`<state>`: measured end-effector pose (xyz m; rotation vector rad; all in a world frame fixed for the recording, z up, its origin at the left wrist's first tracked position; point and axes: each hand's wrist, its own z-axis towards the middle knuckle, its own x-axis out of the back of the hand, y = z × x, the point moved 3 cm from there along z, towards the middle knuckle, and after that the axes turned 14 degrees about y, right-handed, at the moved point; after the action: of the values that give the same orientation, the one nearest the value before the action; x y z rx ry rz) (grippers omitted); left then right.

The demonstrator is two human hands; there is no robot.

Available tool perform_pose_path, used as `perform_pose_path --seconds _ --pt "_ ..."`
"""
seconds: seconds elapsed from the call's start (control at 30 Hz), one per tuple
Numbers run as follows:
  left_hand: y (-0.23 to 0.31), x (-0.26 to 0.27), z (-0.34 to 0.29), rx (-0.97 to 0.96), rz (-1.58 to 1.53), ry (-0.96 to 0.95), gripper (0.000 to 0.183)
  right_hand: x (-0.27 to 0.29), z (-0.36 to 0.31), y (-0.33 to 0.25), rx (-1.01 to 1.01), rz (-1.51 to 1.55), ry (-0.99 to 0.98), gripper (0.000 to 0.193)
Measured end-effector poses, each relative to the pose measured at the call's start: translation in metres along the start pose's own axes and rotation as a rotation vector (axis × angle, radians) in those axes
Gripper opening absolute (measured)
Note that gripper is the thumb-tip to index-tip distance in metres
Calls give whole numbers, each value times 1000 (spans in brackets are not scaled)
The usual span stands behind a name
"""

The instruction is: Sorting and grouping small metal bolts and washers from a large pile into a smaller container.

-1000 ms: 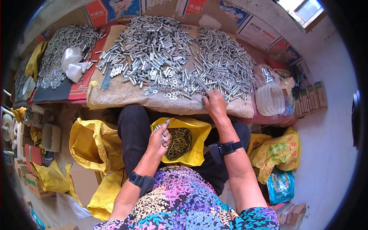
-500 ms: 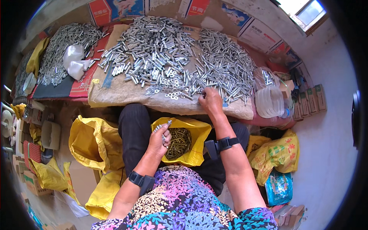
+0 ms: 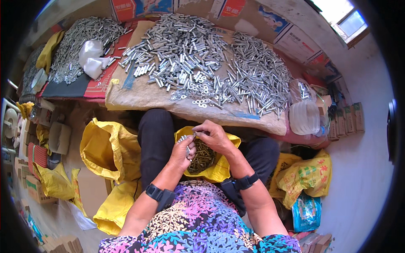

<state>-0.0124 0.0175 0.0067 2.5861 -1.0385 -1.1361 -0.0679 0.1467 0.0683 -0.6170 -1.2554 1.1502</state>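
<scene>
Nearest the camera, the left hand [image 3: 182,152] is curled shut around a small bunch of silvery metal sleeves [image 3: 184,139], whose tips poke out of the fist toward eleven o'clock. The right hand [image 3: 216,135] sits just beside it at about two o'clock, thumb and fingers pressed together on something tiny at the bunch's upper end; whether that is a washer, a nut or another sleeve is too small to tell. The hands touch or nearly touch there. The long axis of the bunch runs roughly from five to eleven o'clock, so the open ends face away from the body and toward the right hand's fingertips, which are the nearer ones to those ends.

Directly below both hands, between the knees, lies an open yellow plastic bag [image 3: 221,167] holding dark brassy bolts [image 3: 202,157]. A larger crumpled yellow sack [image 3: 110,148] lies at nine o'clock from the hands.

Farther off at twelve o'clock, a tan cloth-covered table [image 3: 143,98] bears a broad heap of silvery tubes [image 3: 198,55], with a scatter of small flat washers [image 3: 195,98] along its near edge. A clear plastic tub [image 3: 304,117] stands at two o'clock.
</scene>
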Motion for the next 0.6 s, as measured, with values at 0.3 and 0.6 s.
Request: perform_pose_path --seconds 0.3,0.6 --pt "-8 -3 3 10 -8 -57 10 15 -5 -20 35 -229 -21 18" --pt "-7 -4 0 14 23 -59 9 8 -7 -24 16 -244 80 12"
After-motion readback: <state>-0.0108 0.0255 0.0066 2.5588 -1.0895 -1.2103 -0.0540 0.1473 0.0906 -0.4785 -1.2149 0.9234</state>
